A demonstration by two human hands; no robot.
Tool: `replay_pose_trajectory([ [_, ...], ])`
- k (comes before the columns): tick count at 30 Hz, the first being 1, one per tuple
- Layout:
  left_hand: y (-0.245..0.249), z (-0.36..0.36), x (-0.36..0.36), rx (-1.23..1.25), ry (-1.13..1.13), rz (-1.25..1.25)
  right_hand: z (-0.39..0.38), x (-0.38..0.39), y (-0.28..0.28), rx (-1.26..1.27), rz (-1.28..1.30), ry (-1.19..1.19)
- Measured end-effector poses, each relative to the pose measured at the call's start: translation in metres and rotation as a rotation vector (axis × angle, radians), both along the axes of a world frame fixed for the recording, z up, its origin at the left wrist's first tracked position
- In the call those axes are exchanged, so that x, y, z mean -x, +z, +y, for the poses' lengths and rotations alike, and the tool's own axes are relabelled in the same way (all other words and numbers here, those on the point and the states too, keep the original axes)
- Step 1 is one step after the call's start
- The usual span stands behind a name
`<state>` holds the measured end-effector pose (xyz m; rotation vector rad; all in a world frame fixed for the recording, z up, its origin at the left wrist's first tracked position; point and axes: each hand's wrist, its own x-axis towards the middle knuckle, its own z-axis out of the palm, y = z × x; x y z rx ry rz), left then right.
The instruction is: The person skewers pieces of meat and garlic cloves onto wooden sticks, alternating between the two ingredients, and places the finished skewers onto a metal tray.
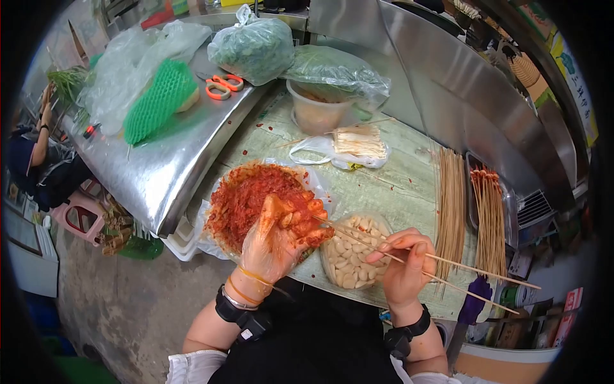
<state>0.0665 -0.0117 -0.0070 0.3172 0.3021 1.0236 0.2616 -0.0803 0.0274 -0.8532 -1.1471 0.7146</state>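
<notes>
My left hand (272, 240), in a clear plastic glove smeared red, is over a bowl of red chili mixture (236, 198). Its fingers are curled in at the skewers' tips; what lies in them is coated red and hard to make out. My right hand (407, 262), bare with red stains on its fingers, pinches two thin bamboo skewers (476, 267). They run from my left fingers out to the right. Below the skewers, between my hands, stands a clear container of pale peeled cloves, probably garlic (348, 256).
Bare skewers (450, 211) lie in a row at right, beside a metal tray (505, 198) with red-tipped skewers (489, 217). Behind are a plastic tub (316, 112), bundled short sticks (359, 141) and bagged greens (252, 48). Orange-handled scissors (224, 84) rest on the steel counter (160, 160).
</notes>
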Motion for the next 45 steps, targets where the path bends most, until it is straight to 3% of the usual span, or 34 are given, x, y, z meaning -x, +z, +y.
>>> replay_pose_trajectory([
  [2,0.002,-0.001,0.0,-0.005,0.02,0.001,-0.002,0.0,-0.002,0.013,0.079,-0.019],
  [11,-0.003,-0.002,-0.001,-0.12,0.021,-0.016,-0.016,-0.019,0.022,0.147,-0.224,0.198],
  [14,-0.005,-0.008,-0.003,-0.143,0.03,0.064,-0.017,-0.015,0.027,0.101,0.003,0.123],
  [17,-0.001,-0.01,-0.009,-0.198,0.017,0.163,-0.006,-0.009,0.024,0.117,-0.289,0.197],
  [21,0.006,-0.014,-0.009,-0.282,0.036,0.313,-0.002,-0.002,0.018,0.072,-0.256,0.209],
  [26,-0.002,-0.007,-0.005,-0.336,0.122,0.312,-0.005,-0.01,0.021,-0.04,-0.249,0.11],
  [31,0.001,-0.004,-0.006,-0.376,0.201,0.373,0.004,-0.002,0.027,0.042,-0.319,0.119],
  [33,0.006,-0.001,-0.002,-0.148,0.115,0.119,0.007,0.0,0.026,0.086,-0.296,0.132],
  [37,-0.001,0.011,0.007,0.065,0.138,-0.117,0.007,-0.006,0.018,0.15,-0.076,0.107],
  [40,-0.021,0.02,0.02,-0.112,0.355,0.14,0.002,-0.015,0.011,0.223,-0.05,0.085],
  [44,-0.015,0.017,0.028,-0.204,0.395,0.355,-0.003,-0.021,0.019,0.293,-0.108,0.147],
  [45,-0.018,0.017,0.033,-0.295,0.402,0.573,-0.006,-0.021,0.022,0.319,-0.109,0.164],
])
